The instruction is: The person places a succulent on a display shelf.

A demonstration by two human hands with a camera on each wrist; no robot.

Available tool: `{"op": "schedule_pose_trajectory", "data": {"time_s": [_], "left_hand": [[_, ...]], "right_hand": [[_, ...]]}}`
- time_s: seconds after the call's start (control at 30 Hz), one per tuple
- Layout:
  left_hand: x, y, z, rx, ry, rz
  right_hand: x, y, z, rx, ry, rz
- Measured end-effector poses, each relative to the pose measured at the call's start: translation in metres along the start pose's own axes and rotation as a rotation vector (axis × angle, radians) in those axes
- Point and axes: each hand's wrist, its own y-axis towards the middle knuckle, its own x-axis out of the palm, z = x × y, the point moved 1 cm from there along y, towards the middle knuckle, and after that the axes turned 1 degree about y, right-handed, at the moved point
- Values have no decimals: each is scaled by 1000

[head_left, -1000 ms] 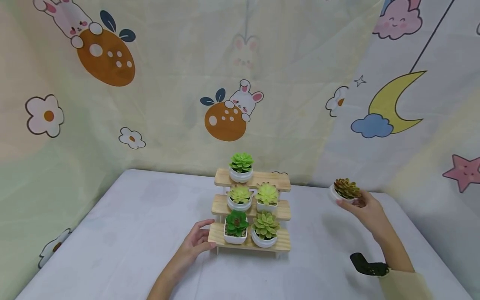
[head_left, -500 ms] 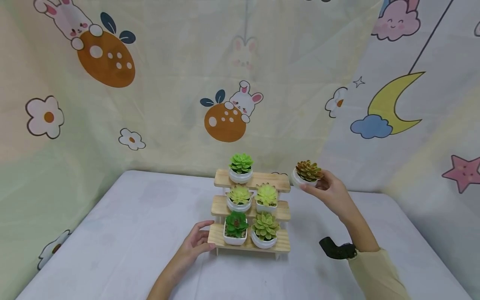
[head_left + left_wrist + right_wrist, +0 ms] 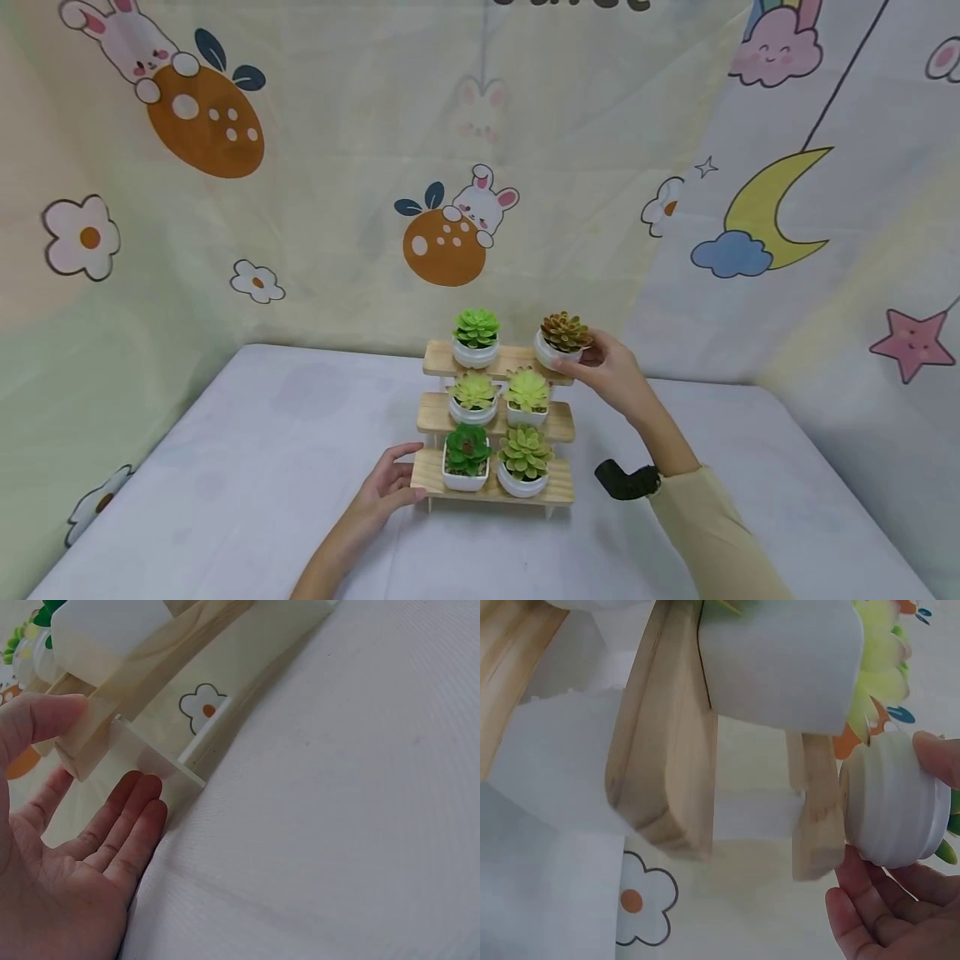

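My right hand (image 3: 611, 375) grips a reddish-brown succulent (image 3: 566, 332) in a round white pot (image 3: 896, 799). In the right wrist view the pot's base is right at the top plank of a three-step wooden plant stand (image 3: 491, 493). Thumb and fingers lie on opposite sides of the pot. At the stand's lower left corner, my left hand (image 3: 386, 485) pinches the end of the bottom plank (image 3: 86, 739); its other fingers extend beside the white support (image 3: 157, 754). A bright green succulent (image 3: 476, 329) stands at the left of the top plank.
On the middle plank stand two pale green succulents (image 3: 473, 390), and the bottom plank holds a dark green one (image 3: 467, 448) and a light green one (image 3: 525, 452). White cloth covers the table (image 3: 285, 433). A printed curtain (image 3: 337, 250) rises behind it.
My right hand has carried the brown succulent leftward from the table's right side to the right end of the top plank. The left hand has stayed on the bottom plank.
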Motion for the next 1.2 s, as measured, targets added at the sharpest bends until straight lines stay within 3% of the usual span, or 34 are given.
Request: {"op": "schedule_pose_trajectory", "data": {"time_s": [0.53, 1.2], "left_hand": [[2, 0, 2, -5, -17, -13], [3, -4, 5, 0, -6, -10]], "right_hand": [[23, 12, -13, 1, 8, -30], [22, 11, -17, -20, -25, -53]]}}
